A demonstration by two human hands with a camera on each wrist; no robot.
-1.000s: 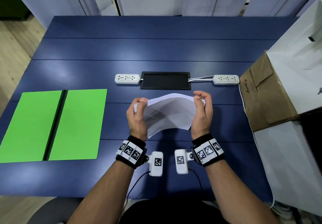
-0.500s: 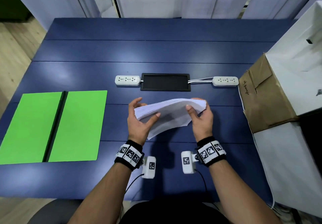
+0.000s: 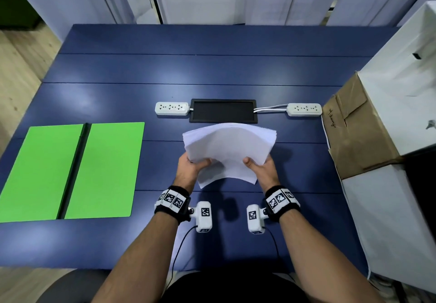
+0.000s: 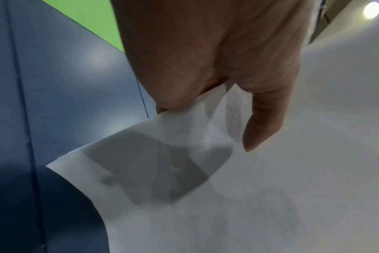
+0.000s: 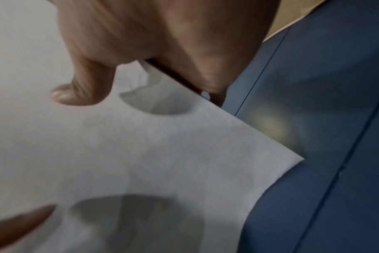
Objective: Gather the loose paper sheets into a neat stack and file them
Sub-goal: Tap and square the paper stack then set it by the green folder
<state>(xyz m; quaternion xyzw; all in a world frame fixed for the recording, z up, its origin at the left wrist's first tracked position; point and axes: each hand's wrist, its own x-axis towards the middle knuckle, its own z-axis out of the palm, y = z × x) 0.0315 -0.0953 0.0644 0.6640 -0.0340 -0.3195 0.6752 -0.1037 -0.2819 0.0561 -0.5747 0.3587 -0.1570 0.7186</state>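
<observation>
A bowed stack of white paper sheets (image 3: 230,148) hangs above the middle of the blue table (image 3: 212,38). My left hand (image 3: 192,167) pinches its near left edge, thumb on top and fingers hidden underneath. My right hand (image 3: 259,168) pinches the near right edge the same way. The left wrist view shows the thumb (image 4: 262,119) lying on the paper sheets (image 4: 270,188). In the right wrist view the thumb (image 5: 80,92) presses on the top sheet (image 5: 162,154). An open green file folder (image 3: 70,170) with a black spine lies flat at the left of the table.
Two white power strips (image 3: 172,108) (image 3: 304,109) flank a black rectangular panel (image 3: 223,111) just behind the sheets. A brown cardboard box (image 3: 354,135) and white boxes (image 3: 401,78) crowd the table's right edge. The far half of the table is bare blue surface.
The stack has tipped from standing between my hands to lying flatter, fanned away from me. Both hands slid from its top corners down to the near edge and drew back toward me.
</observation>
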